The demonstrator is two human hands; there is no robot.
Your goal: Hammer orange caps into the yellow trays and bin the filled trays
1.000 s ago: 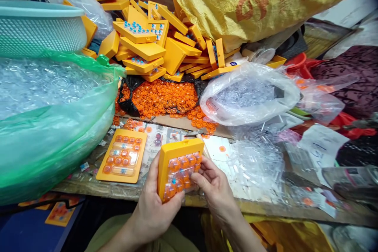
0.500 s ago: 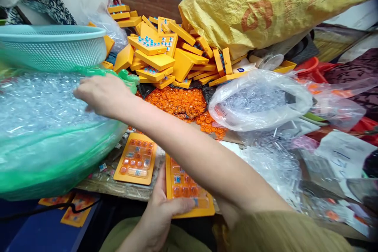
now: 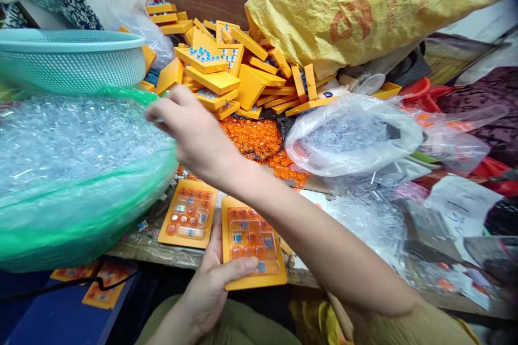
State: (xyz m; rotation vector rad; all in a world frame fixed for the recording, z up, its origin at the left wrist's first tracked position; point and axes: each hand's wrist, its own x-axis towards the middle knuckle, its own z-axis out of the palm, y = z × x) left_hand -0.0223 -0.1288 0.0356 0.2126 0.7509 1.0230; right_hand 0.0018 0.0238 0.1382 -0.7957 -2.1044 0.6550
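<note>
One blurred right hand [image 3: 190, 132], its grasp unclear.

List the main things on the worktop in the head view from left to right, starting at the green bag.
Green bag of clear pieces → yellow panel lying flat → yellow panel held upright-edged in the left hand's grip → open white bag → dark patterned cloth.

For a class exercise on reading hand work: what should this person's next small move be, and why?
Probably bring the right hand across to the nearer yellow panel: the left hand holds it face up, while the right hand's fingers are curled near the edge of the green bag of clear pieces. Whether they hold one is unclear.
</note>
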